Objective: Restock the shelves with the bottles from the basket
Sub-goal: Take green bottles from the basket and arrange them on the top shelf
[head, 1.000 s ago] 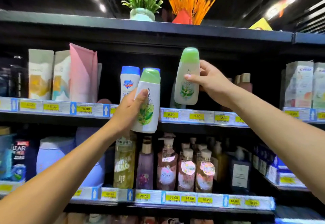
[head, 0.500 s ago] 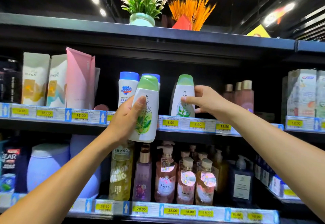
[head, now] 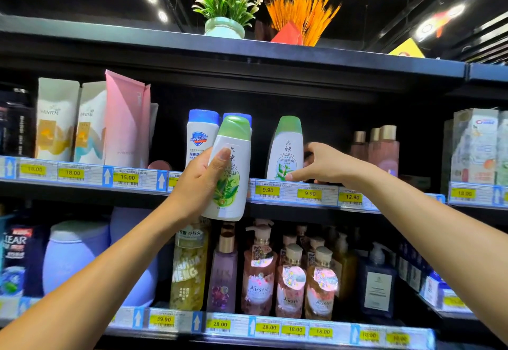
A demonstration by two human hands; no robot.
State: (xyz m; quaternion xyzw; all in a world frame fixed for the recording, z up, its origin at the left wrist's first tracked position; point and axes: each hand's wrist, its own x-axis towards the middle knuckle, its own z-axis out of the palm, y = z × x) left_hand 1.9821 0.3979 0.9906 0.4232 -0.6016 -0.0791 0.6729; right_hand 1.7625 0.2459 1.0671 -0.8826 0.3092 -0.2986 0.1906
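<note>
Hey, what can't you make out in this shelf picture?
Head view only:
Basket: outside the frame.
Second blue-capped bottle: label hidden by the held bottle in the left hand.
Right hand at the shelved bottle: gripping or just touching, unclear; its far fingers sit in shadow.
Bottom-right price tags: blurred, unreadable.

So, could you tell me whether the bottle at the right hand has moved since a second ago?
Yes. The bottle came down: it was held above the left 9.90 price tag and now stands on the shelf behind it.
</note>
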